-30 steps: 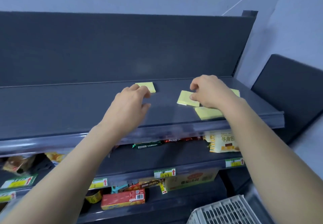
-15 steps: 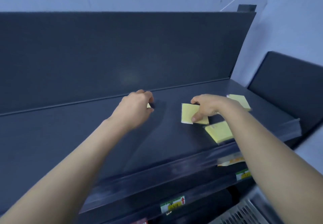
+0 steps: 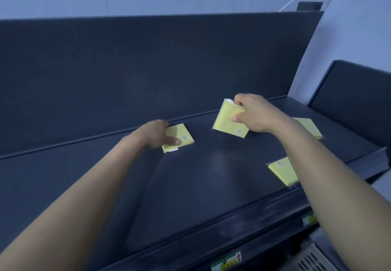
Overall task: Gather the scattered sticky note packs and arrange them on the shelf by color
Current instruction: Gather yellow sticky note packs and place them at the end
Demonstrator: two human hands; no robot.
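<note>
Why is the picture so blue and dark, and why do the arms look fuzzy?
Head view: dim bluish light dulls the dark grey metal shelf; motion blur smears the forearms and the white price tag below; the wide lens stretches the arms; the yellow sticky note pack in the right hand looks sharper.

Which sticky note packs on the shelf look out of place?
Two yellow packs lie scattered and skewed at the right end of the shelf: one pack near the front edge, another further back. Nothing looks damaged.

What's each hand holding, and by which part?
Left hand pinches a yellow pack by its left edge, thumb on top. Right hand grips a second yellow pack by its upper right edge, tilted above the shelf.
</note>
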